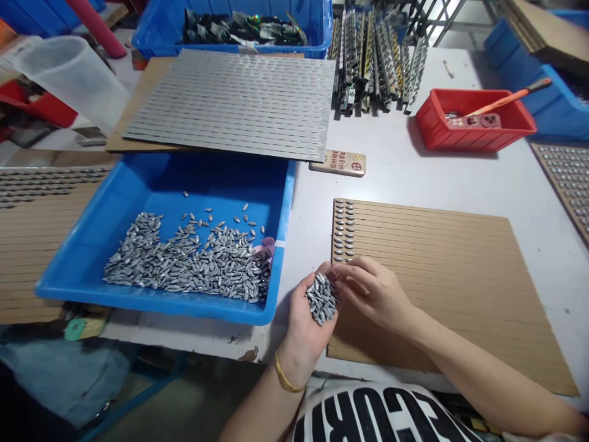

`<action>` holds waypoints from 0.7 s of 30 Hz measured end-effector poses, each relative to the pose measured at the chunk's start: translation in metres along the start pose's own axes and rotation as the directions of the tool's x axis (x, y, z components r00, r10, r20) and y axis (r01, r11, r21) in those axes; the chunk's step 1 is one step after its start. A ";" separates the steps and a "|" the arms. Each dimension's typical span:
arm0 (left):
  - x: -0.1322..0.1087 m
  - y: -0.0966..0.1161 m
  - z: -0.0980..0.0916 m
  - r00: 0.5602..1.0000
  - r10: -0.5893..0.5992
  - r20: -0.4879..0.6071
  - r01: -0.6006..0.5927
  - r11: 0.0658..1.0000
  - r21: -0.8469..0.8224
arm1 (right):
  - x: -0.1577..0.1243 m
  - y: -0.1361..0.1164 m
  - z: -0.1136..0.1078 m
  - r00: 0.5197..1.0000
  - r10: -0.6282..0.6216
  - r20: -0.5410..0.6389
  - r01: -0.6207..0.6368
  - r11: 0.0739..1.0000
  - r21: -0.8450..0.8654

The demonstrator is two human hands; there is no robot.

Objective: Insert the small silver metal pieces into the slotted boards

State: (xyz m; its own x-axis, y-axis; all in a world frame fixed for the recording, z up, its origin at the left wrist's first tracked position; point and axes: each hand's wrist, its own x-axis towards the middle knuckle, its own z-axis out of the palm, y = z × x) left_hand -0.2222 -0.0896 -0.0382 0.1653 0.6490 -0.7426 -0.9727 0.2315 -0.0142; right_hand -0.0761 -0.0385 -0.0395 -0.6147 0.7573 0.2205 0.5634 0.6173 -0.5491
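Note:
My left hand is cupped, palm up, around a heap of small grey spindle-shaped metal pieces. It is over the near left edge of a slotted cardboard sheet. Just beside its fingertips, my right hand has its fingers drawn together over the sheet's left edge; whether a piece is between them is hidden. Two short columns of the same metal pieces sit in the sheet's slots at its far left corner. A blue tray to the left holds many more loose pieces.
A grey slotted sheet lies across the tray's far end. Behind stand a blue bin and a bundle of metal strips. A red box with an orange-handled tool is at the back right. Another filled sheet lies far right.

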 end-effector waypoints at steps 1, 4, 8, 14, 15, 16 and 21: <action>0.000 -0.001 0.000 1.000 0.014 -0.017 -0.014 1.000 0.008 | 0.003 -0.004 0.001 0.999 0.004 0.040 -0.005 1.000 0.012; 0.001 -0.002 0.000 0.999 0.038 -0.024 -0.037 0.999 0.023 | 0.008 -0.008 0.007 0.995 0.041 0.087 -0.042 0.999 0.011; 0.002 -0.002 0.000 0.999 0.046 0.015 -0.046 0.998 0.033 | 0.009 -0.010 0.015 0.995 0.072 0.068 -0.078 0.994 0.080; 0.002 -0.001 -0.001 0.998 0.064 -0.013 -0.064 0.998 0.005 | 0.004 -0.016 0.009 0.991 0.119 -0.058 -0.097 0.950 0.296; 0.002 -0.001 -0.002 0.997 0.075 -0.019 -0.076 0.997 -0.008 | 0.002 -0.015 0.007 0.986 0.142 -0.083 -0.109 0.941 0.321; 0.002 0.000 -0.002 0.996 0.090 -0.028 -0.090 0.996 -0.024 | -0.001 -0.012 0.006 0.981 0.161 -0.107 -0.119 0.940 0.321; 0.001 0.005 -0.003 0.985 0.152 -0.086 -0.159 0.984 -0.083 | -0.012 0.009 0.010 0.983 0.021 -0.182 -0.009 0.998 0.066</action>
State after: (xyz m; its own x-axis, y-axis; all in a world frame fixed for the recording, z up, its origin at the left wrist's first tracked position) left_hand -0.2277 -0.0901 -0.0410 0.0007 0.6123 -0.7906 -0.9968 0.0639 0.0485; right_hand -0.0697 -0.0441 -0.0551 -0.4923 0.7961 0.3518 0.5310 0.5950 -0.6034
